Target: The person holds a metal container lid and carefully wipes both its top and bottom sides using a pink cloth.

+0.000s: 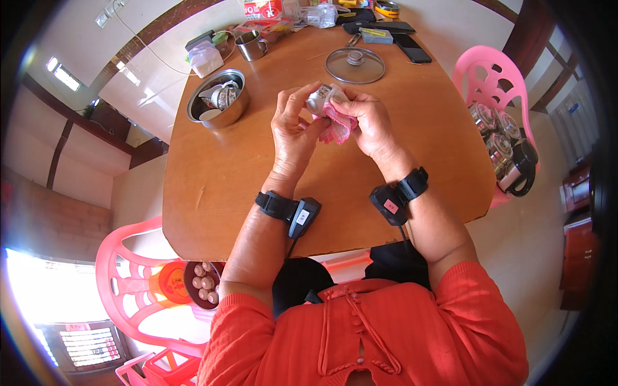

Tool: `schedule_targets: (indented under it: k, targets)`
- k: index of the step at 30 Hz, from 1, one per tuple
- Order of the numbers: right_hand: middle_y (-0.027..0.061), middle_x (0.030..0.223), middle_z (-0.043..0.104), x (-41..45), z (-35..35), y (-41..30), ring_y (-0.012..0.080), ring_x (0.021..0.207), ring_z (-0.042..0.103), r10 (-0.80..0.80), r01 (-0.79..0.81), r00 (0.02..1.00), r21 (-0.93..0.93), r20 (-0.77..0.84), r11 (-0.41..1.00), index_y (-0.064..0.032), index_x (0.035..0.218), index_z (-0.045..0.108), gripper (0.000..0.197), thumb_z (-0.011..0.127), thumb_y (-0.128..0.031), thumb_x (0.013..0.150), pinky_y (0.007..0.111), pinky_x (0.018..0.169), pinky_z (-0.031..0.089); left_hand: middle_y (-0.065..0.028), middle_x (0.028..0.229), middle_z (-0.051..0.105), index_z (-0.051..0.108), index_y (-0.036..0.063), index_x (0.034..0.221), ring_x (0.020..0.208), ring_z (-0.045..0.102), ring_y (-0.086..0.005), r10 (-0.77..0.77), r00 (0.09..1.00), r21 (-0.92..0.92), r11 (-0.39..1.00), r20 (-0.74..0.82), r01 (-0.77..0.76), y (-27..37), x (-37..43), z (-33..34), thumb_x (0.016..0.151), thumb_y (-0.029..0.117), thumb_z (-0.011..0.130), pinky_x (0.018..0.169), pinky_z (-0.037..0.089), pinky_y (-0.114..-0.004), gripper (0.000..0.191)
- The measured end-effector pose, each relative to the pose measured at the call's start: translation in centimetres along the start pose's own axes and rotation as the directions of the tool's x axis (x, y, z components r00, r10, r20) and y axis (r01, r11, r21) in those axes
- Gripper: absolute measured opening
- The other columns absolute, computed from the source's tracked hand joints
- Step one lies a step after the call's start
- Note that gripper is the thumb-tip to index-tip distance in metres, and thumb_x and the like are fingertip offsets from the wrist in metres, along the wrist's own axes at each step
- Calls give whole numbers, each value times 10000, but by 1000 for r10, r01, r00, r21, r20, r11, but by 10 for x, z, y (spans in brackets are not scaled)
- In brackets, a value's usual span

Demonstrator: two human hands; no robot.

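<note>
Above the wooden table (231, 183), my left hand (292, 125) holds a small white cup (316, 101) with a dark pattern, tilted on its side. My right hand (374, 118) presses a pink-and-white checked cloth (338, 126) against the cup's right end. The cloth hangs down between both hands and hides part of the cup. To the left stands a stainless steel pot (231, 117). Several pieces of crockery lie inside it, among them a patterned cup (224, 98).
A glass lid (347, 72) lies beyond my hands. Further back are a steel mug (250, 47), a plastic tub (205, 59) and a phone (411, 48). A pink chair (492, 65) at right bears jars and a kettle (517, 169). Another pink chair (108, 275) is at left.
</note>
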State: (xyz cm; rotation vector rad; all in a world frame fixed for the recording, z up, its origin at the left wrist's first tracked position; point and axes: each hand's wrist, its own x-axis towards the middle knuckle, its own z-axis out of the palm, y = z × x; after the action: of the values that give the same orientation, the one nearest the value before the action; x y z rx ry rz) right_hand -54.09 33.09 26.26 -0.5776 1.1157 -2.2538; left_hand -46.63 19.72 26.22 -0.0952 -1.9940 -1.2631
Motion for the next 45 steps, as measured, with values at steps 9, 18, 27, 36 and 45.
schedule_targets:
  k: [9,18,27,36,45]
  targets:
    - [117,830,665,2,-6,0,251,595,663,80,-78,992,-23,101,997,34,1031,616,267,593,-212,930,342,533,534,-25,1037,586,682,68,1106,863,614,-111,-68,994,-110,991,80,77,-1,0,-7,657,-90,758,657,516,-220,482]
    - [117,839,676,2,-6,0,240,622,671,59,-55,993,-46,101,997,31,1062,623,271,627,-189,904,312,547,522,-73,1024,661,621,-12,1146,916,645,-148,-149,982,-211,963,112,170,-9,-1,-9,694,-115,732,770,552,-265,477]
    - [118,921,686,-1,2,-1,228,763,687,71,-70,987,-7,143,997,24,1113,621,293,628,-181,903,324,639,558,-89,884,685,618,-29,1072,750,636,-115,-334,938,-478,811,93,336,3,1,-13,763,34,786,617,530,-237,357]
    - [31,916,667,-3,10,-3,123,828,624,38,24,981,-314,189,949,-4,1077,640,236,655,-120,872,254,778,499,-44,674,628,629,-20,974,459,502,-72,-421,900,-509,754,111,416,-9,4,-20,818,201,765,397,337,-196,302]
    - [38,862,618,-1,12,13,162,830,619,-170,343,931,-617,323,709,-26,943,576,155,681,-31,828,325,692,497,-33,629,581,630,29,873,417,464,-94,-511,838,-487,692,191,533,-20,2,-21,926,376,600,348,301,-227,352]
